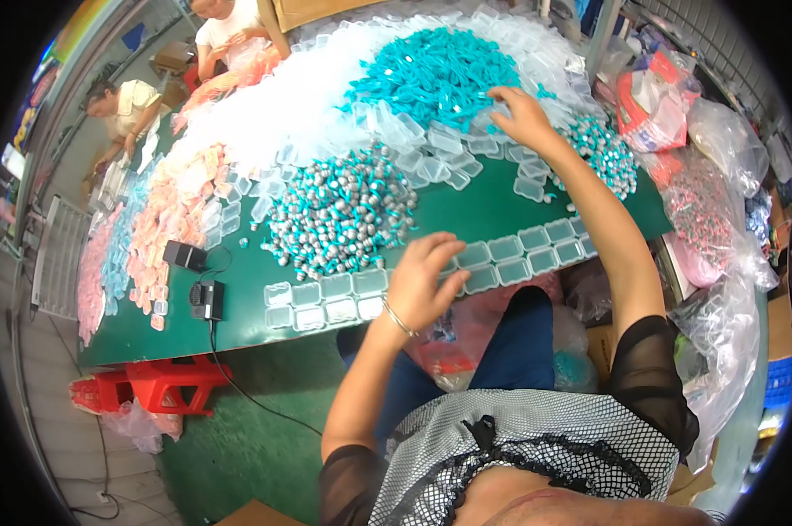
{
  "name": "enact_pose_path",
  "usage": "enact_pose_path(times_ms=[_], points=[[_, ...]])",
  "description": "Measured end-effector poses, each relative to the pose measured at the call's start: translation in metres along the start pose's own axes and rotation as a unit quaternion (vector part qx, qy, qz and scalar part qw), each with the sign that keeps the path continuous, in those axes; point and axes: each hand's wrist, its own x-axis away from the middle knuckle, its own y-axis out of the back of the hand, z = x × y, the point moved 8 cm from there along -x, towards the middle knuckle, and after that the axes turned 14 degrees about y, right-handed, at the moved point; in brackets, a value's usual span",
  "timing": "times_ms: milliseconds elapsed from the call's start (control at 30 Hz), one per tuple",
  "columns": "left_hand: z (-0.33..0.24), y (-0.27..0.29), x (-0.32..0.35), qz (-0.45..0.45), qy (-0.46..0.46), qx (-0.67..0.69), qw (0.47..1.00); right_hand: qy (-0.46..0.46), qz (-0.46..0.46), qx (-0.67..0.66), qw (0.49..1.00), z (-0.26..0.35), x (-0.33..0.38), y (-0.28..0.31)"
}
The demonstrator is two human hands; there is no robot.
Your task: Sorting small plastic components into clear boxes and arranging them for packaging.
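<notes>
My left hand (424,279) is over a double row of small clear plastic boxes (506,248) along the table's near edge. Its fingers are apart, and nothing shows in them. Farther off, my right hand (526,120) reaches to the right side of a heap of teal plastic pieces (440,74). The fingers there are spread, and I see nothing held. Left of centre lies a pile of small grey, round-headed pieces with teal parts (339,210). A similar smaller pile (599,153) sits beyond my right forearm. Loose clear boxes (431,162) lie between the heaps.
The green table (466,206) carries a large heap of clear boxes (273,114) and peach pieces (177,206). Two small black devices (206,300) with a cable stand at left. Below is a red stool (177,381); bags (720,145) crowd the right. Two people work at far left.
</notes>
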Motion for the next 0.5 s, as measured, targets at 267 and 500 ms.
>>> enact_pose_path(times_ms=[267,500], points=[[-0.002,-0.012,0.044,0.032,0.052,0.092,0.994,-0.203,0.172,0.208,0.941,-0.033,-0.104,-0.098],[0.007,-0.010,0.041,-0.017,0.037,0.124,0.991,-0.132,0.170,0.187,0.958,-0.079,-0.118,-0.125]])
